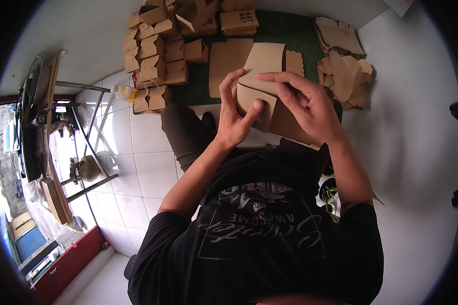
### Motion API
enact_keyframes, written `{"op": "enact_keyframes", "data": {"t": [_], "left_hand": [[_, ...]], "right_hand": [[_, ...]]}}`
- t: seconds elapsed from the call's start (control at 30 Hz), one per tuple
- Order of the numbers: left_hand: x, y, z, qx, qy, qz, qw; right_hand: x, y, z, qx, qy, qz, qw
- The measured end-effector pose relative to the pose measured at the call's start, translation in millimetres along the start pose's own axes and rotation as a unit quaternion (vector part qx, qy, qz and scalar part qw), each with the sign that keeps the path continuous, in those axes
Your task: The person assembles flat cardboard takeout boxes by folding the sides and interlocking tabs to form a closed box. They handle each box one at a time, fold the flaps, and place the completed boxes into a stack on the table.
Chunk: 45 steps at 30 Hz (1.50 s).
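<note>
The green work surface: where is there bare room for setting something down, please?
Widest: the green patch between the printed brown cardboard pile and the flat brown cardboard stack at right. A narrow strip separates the folded brown cardboard boxes at left from the flat brown sheet. Crowded: both sides, and the middle around the held brown cardboard.

Boxes piled left on the mat, blanks right, sheet between, bottle beside boxes, carton between both hands

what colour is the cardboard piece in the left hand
Light brown: the cardboard piece shows best in the head view.
</note>
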<state>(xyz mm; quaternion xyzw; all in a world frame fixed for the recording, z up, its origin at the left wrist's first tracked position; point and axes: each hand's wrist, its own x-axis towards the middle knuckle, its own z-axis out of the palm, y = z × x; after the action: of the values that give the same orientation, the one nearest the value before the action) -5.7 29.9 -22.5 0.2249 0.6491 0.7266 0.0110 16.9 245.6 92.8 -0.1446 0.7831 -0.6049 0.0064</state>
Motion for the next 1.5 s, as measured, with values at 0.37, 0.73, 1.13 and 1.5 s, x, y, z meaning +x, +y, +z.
{"op": "enact_keyframes", "data": {"t": [0.37, 0.73, 1.13, 1.5], "left_hand": [[-1, 17, 13, 0.018, 0.062, -0.021, 0.998], [-5, 15, 16, 0.06, 0.112, 0.001, 0.992], [-1, 20, 3, -0.009, 0.041, -0.04, 0.998], [-3, 37, 6, 0.065, 0.106, -0.016, 0.992]], "right_hand": [[4, -6, 8, -0.101, 0.029, 0.007, 0.994], [3, 5, 8, 0.004, 0.042, -0.009, 0.999], [0, -2, 7, -0.035, 0.061, -0.019, 0.997], [-1, -20, 9, -0.051, 0.031, 0.008, 0.998]]}}
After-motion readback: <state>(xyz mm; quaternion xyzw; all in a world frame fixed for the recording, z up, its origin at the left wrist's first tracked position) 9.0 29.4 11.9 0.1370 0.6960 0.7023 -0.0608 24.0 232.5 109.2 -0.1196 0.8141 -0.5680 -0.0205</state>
